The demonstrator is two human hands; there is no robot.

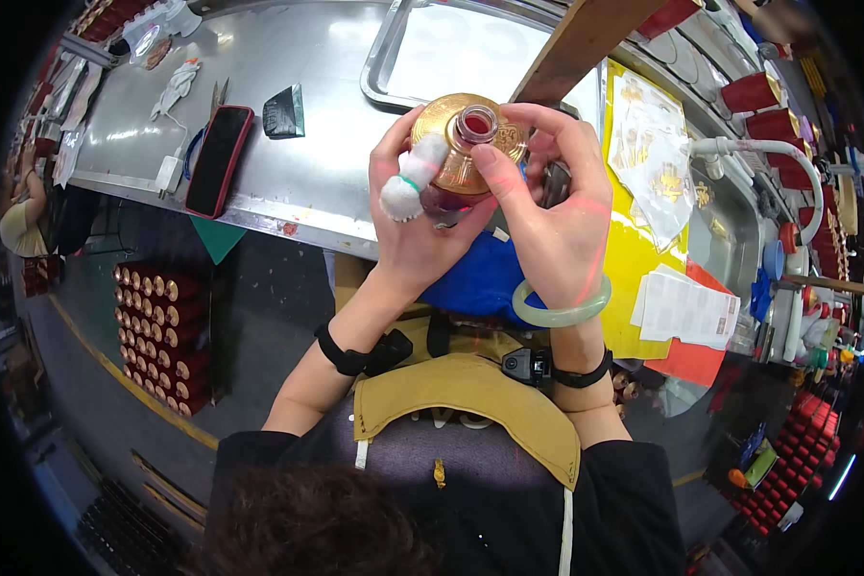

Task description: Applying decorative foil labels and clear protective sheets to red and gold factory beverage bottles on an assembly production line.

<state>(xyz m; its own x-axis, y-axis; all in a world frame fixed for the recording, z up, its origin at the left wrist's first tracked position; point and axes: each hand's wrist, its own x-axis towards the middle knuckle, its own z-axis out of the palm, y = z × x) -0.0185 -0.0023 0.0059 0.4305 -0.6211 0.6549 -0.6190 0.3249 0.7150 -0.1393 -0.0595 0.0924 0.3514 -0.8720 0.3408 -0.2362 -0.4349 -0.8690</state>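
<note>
Both of my hands grip a bottle with a gold patterned shoulder and a bare, open glass neck that looks reddish inside. My left hand is closed around its left side. A white cloth wrap with a green band shows over that hand, seemingly on a finger. From the right, my right hand holds the bottle, its thumb pressed on the gold shoulder near the neck and its forefinger curved over the far side. The lower body of the bottle is mostly hidden by my hands.
Left on the metal table lie a phone, a dark packet and a white glove. Beyond the bottle sits a metal tray. To the right are a yellow sheet with gold decals, papers and a sink.
</note>
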